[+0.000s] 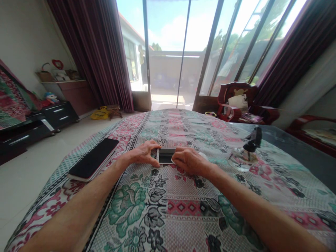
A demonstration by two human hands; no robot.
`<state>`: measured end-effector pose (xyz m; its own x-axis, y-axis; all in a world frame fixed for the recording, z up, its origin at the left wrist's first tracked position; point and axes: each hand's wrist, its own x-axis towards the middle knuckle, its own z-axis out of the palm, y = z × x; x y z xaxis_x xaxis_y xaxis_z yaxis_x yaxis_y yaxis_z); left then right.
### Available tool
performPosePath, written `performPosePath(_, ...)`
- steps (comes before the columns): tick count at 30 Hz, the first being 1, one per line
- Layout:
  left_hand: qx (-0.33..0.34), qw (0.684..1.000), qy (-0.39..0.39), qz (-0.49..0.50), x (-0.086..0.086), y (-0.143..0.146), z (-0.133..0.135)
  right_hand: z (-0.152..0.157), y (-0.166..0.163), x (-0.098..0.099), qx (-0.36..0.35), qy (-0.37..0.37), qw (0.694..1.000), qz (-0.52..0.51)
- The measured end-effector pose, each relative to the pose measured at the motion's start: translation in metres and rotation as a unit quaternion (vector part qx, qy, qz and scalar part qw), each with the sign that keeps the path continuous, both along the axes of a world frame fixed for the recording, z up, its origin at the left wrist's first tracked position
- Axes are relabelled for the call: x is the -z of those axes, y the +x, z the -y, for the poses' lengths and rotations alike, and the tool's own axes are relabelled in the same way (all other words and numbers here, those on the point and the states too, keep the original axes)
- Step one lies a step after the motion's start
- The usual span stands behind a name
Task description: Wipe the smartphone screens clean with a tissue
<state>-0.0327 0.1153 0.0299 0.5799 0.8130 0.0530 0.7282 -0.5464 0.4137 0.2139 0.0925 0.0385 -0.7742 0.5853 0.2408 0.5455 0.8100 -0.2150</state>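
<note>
A small phone (166,156) with a pale rim and dark screen lies flat on the flowered tablecloth (168,206). My left hand (143,154) pinches its left end, fingers curled over the edge. Over its right end my right hand (189,161) is closed in the same way. Both forearms reach in from the bottom of the view.
A black tablet (93,159) lies near the table's left edge. A clear spray bottle (245,154) with a black head lies to the right. Beyond the table are red wooden chairs (237,101), dark curtains, glass doors and a low black cabinet (31,129) at left.
</note>
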Motion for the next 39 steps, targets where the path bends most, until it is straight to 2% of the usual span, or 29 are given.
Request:
performPosePath(4, 0.000, 1.000, 0.000, -0.003, -0.001, 0.001, 0.001, 0.001, -0.015, 0.000, -0.001, 0.006, 1.000, 0.007)
performPosePath(10, -0.005, 1.000, -0.002, -0.005, 0.003, -0.001, -0.001, -0.001, 0.003, -0.004, 0.016, 0.001, 1.000, 0.020)
performPosePath(17, -0.002, 1.000, -0.002, 0.003, 0.004, -0.002, -0.002, 0.000, -0.013, 0.002, 0.035, 0.030, 0.999, 0.017)
performPosePath(23, -0.001, 1.000, 0.003, 0.002, 0.006, -0.004, -0.003, -0.007, 0.003, 0.001, 0.064, 0.017, 0.998, 0.021)
performPosePath(31, -0.003, 1.000, 0.003, 0.002, 0.003, -0.002, 0.000, 0.005, -0.020, 0.000, 0.034, 0.015, 0.999, 0.015)
performPosePath(39, -0.005, 1.000, 0.006, -0.001, 0.004, -0.002, -0.001, -0.003, 0.003, -0.002, 0.065, 0.012, 0.998, 0.017)
